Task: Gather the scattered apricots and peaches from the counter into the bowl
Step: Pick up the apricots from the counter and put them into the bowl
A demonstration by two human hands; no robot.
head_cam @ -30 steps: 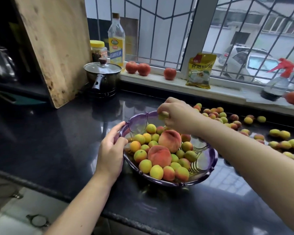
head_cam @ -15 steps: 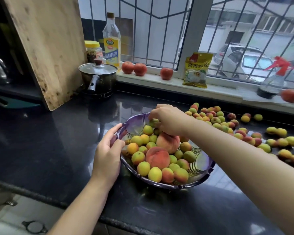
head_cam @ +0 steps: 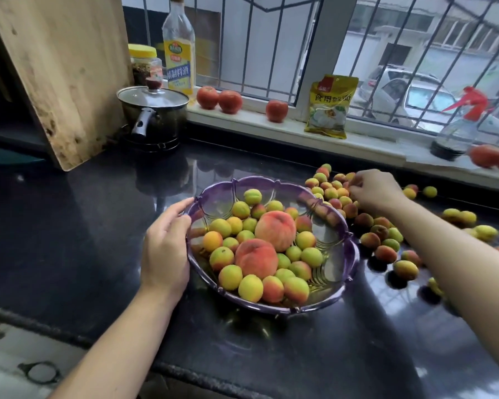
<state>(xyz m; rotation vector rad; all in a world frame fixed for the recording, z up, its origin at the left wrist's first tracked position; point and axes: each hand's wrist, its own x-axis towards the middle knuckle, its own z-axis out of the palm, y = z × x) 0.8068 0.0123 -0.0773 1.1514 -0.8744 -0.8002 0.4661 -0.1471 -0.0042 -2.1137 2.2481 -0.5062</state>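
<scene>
A purple glass bowl (head_cam: 350, 272) stands on the black counter (head_cam: 84, 226). It holds two peaches (head_cam: 275, 230) and several small yellow-red apricots (head_cam: 252, 197). My left hand (head_cam: 164, 243) rests against the bowl's left rim with its fingers lying along the edge. To the right of the bowl, several apricots (head_cam: 385, 253) lie scattered up to the back wall. My right hand (head_cam: 376, 190) is over the far end of that pile. Its fingertips curl down onto the fruit and hide what is under them.
A lidded pot (head_cam: 153, 113) and a leaning wooden board (head_cam: 61, 67) stand at the back left. The windowsill holds a bottle (head_cam: 179, 53), a jar (head_cam: 144, 61), tomatoes (head_cam: 218, 97), a yellow bag (head_cam: 330, 106) and a spray bottle (head_cam: 458, 131).
My right hand has left the bowl's far rim and moved right onto the apricot pile. An apricot now lies at the bowl's far side. The left hand stays at the rim.
</scene>
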